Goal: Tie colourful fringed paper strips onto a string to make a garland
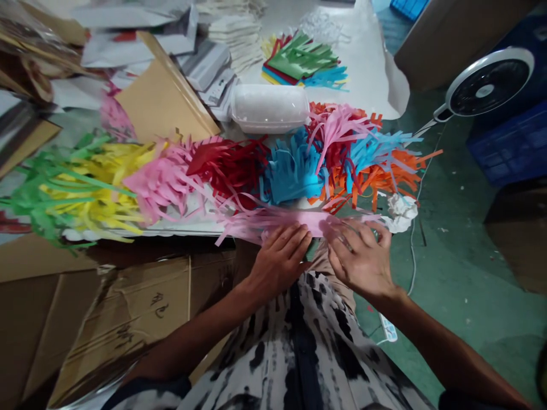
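Note:
A strip of pink fringed tissue paper [314,222] lies along the table's near edge, its loose fringe trailing left and somewhat blurred. My left hand [282,253] rests palm down on it, fingers stretched out and thumb pointing right. Over the strip's right part, my right hand [363,256] is spread with bent fingers touching the paper; its fingertips are partly blurred. Just beyond both hands sit a blue tissue tassel [294,171], a dark red one [231,171] and an orange one [397,173]. Right of my right hand is a crumpled white paper ball [401,213].
Yellow [106,182] and green tassels [47,188] continue leftward along the table. Behind stand a white plastic tub [270,108], stacked fringed sheets [303,57] and a tan envelope [158,102]. A fan [487,88] stands right; cardboard boxes [141,319] lie below left.

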